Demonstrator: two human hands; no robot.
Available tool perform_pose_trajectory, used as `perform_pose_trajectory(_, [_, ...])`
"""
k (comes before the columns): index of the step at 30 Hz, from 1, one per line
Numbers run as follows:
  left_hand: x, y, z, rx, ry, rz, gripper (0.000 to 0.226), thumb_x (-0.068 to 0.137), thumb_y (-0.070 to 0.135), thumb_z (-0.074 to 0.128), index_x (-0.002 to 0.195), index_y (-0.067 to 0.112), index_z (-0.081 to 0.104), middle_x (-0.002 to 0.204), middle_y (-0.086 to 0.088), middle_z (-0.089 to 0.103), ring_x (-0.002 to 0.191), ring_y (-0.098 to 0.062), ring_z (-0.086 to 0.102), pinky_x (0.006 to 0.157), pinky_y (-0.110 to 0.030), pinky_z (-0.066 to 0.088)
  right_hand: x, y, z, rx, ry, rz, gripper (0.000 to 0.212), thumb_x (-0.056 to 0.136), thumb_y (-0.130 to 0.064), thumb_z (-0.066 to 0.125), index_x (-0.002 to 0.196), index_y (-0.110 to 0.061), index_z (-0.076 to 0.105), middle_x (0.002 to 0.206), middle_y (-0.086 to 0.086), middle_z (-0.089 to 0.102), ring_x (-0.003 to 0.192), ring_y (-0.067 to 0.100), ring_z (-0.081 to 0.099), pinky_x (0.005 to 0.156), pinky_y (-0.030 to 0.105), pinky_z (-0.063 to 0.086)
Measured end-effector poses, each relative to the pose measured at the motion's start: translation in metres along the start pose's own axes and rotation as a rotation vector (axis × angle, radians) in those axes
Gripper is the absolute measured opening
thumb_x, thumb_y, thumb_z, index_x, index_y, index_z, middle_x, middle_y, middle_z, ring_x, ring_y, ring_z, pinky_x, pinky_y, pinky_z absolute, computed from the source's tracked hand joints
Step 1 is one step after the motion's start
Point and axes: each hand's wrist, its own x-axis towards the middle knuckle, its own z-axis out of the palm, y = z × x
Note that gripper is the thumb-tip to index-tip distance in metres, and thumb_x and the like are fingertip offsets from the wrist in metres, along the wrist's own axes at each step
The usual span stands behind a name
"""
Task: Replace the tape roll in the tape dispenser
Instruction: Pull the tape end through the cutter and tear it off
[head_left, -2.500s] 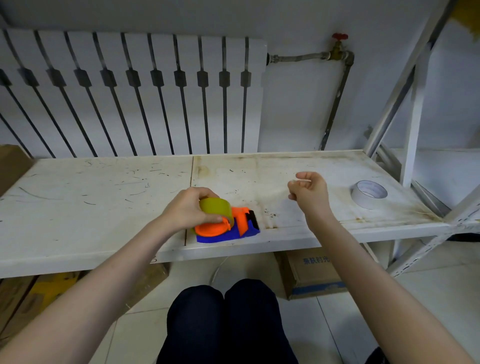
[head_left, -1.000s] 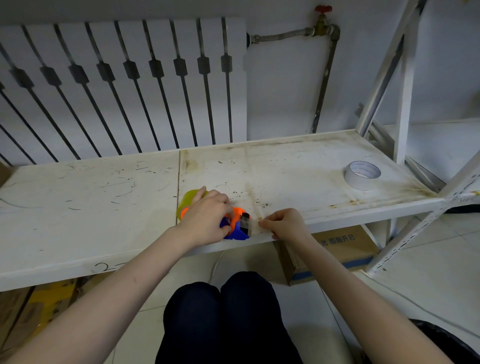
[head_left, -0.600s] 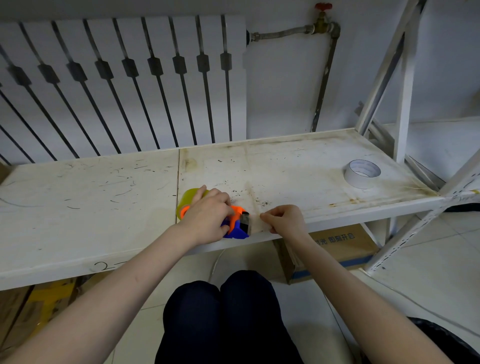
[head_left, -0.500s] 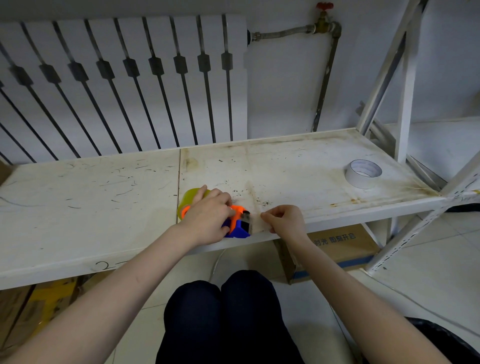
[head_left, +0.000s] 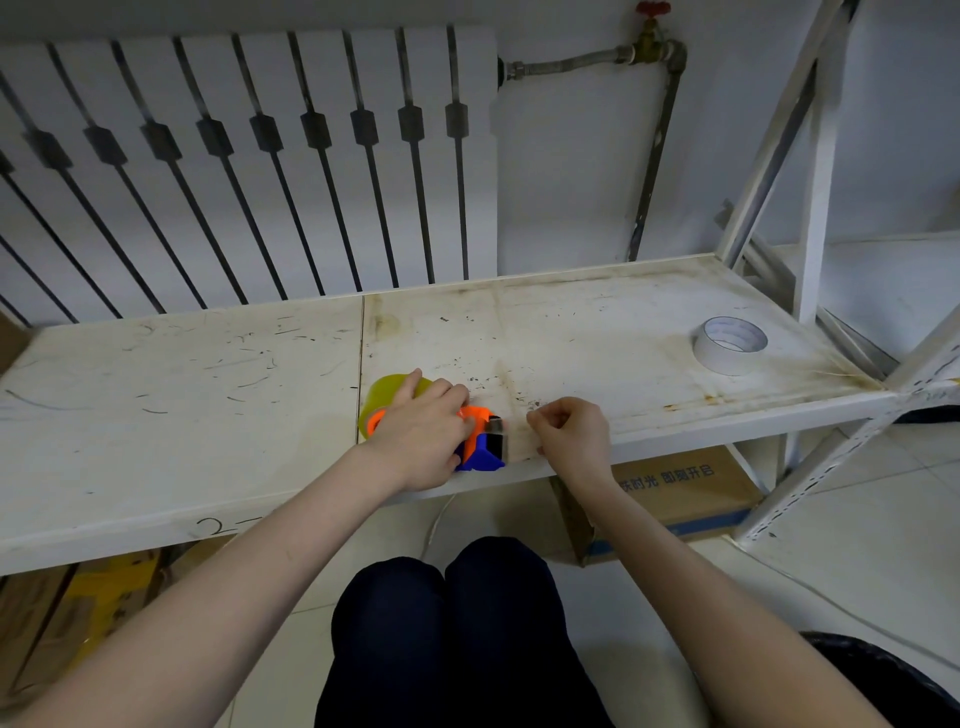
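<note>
Pressing down from above, your left hand (head_left: 421, 436) wraps its fingers over the orange-and-blue plastic tape dispenser (head_left: 480, 439) and the yellow-green tape roll (head_left: 387, 392) seated in it, at the front edge of the scuffed white metal shelf (head_left: 182, 395). Just beside its blade end, your right hand (head_left: 571, 434) hovers with wrist bent, fingers curled shut in a pinch; whether they hold tape you cannot tell. A white tape roll (head_left: 730, 345) lies well apart, far right.
</note>
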Motion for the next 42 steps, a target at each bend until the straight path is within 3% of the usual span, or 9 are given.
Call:
perform_pose_trajectory(9, [-0.001, 0.007, 0.002, 0.188, -0.055, -0.021, 0.072, 0.085, 0.042, 0.051, 0.145, 0.011, 0.026, 0.144, -0.013, 0.030, 0.134, -0.030, 0.028, 0.113, -0.058, 0.011, 0.006, 0.001, 0.008, 0.066, 0.037, 0.096, 0.010, 0.087, -0.020, 0.063, 0.080, -0.012, 0.066, 0.072, 0.000, 0.065, 0.071, 0.024, 0.068, 0.073, 0.047, 0.060])
perform_pose_trajectory(15, [0.002, 0.006, 0.002, 0.208, -0.081, -0.044, 0.079, 0.086, 0.046, 0.051, 0.149, 0.015, 0.015, 0.153, -0.013, 0.019, 0.139, -0.032, 0.021, 0.113, -0.059, 0.010, 0.011, -0.011, 0.010, -0.070, 0.139, -0.013, 0.016, 0.089, -0.029, 0.059, 0.095, -0.016, 0.066, 0.084, -0.006, 0.063, 0.076, 0.010, 0.057, 0.069, 0.027, 0.046])
perform_pose_trajectory(19, [0.004, 0.012, 0.007, 0.295, -0.088, -0.060, 0.080, 0.086, 0.037, 0.053, 0.150, 0.014, 0.009, 0.155, -0.013, 0.014, 0.140, -0.031, 0.019, 0.112, -0.061, 0.012, 0.012, -0.004, 0.016, -0.052, 0.117, 0.059, 0.018, 0.089, -0.028, 0.059, 0.097, -0.013, 0.065, 0.084, -0.004, 0.062, 0.080, 0.013, 0.059, 0.070, 0.027, 0.045])
perform_pose_trajectory(23, [0.002, 0.016, 0.011, 0.356, -0.084, -0.029, 0.075, 0.090, 0.032, 0.047, 0.150, 0.011, 0.006, 0.154, -0.015, 0.014, 0.141, -0.031, 0.015, 0.112, -0.063, 0.011, 0.016, -0.005, 0.020, -0.002, 0.089, 0.064, 0.011, 0.090, -0.021, 0.059, 0.092, -0.011, 0.062, 0.074, -0.008, 0.055, 0.079, 0.021, 0.062, 0.075, 0.038, 0.055])
perform_pose_trajectory(29, [-0.001, 0.006, 0.008, 0.233, -0.009, 0.027, 0.068, 0.089, 0.034, 0.049, 0.148, 0.016, 0.020, 0.148, -0.013, 0.024, 0.139, -0.030, 0.020, 0.112, -0.061, 0.011, 0.010, 0.004, 0.011, 0.089, 0.089, 0.038, 0.015, 0.089, -0.021, 0.060, 0.096, -0.008, 0.064, 0.075, 0.003, 0.064, 0.058, 0.012, 0.060, 0.067, 0.033, 0.056])
perform_pose_trajectory(32, [0.000, 0.005, 0.001, 0.029, 0.049, -0.071, 0.062, 0.088, 0.039, 0.047, 0.143, 0.015, 0.030, 0.143, -0.010, 0.034, 0.134, -0.028, 0.030, 0.114, -0.054, 0.011, 0.003, 0.011, 0.008, 0.107, 0.056, 0.009, 0.015, 0.091, -0.019, 0.058, 0.101, -0.009, 0.062, 0.075, 0.003, 0.064, 0.061, 0.013, 0.061, 0.069, 0.034, 0.058])
perform_pose_trajectory(35, [0.008, 0.006, -0.006, -0.082, 0.035, -0.153, 0.073, 0.083, 0.049, 0.051, 0.144, 0.016, 0.028, 0.141, -0.010, 0.039, 0.131, -0.028, 0.037, 0.113, -0.047, 0.021, -0.001, 0.015, 0.007, 0.085, 0.036, 0.007, 0.021, 0.090, -0.019, 0.059, 0.109, -0.009, 0.060, 0.089, 0.011, 0.064, 0.067, 0.016, 0.064, 0.068, 0.031, 0.058])
perform_pose_trajectory(39, [0.027, 0.012, -0.017, -0.028, 0.046, -0.181, 0.075, 0.070, 0.064, 0.056, 0.126, 0.016, 0.047, 0.122, -0.007, 0.054, 0.115, -0.027, 0.049, 0.095, -0.043, 0.033, -0.002, 0.014, 0.006, 0.092, 0.043, 0.024, 0.021, 0.090, -0.018, 0.059, 0.109, -0.009, 0.060, 0.090, 0.012, 0.064, 0.066, 0.014, 0.063, 0.065, 0.025, 0.055])
perform_pose_trajectory(42, [0.044, 0.019, -0.021, 0.007, -0.060, -0.148, 0.070, 0.063, 0.070, 0.060, 0.109, 0.018, 0.056, 0.106, -0.004, 0.062, 0.104, -0.026, 0.056, 0.092, -0.042, 0.032, -0.003, 0.014, 0.005, 0.104, 0.034, 0.024, 0.020, 0.089, -0.018, 0.060, 0.107, -0.007, 0.060, 0.089, 0.015, 0.064, 0.071, 0.022, 0.065, 0.070, 0.034, 0.058])
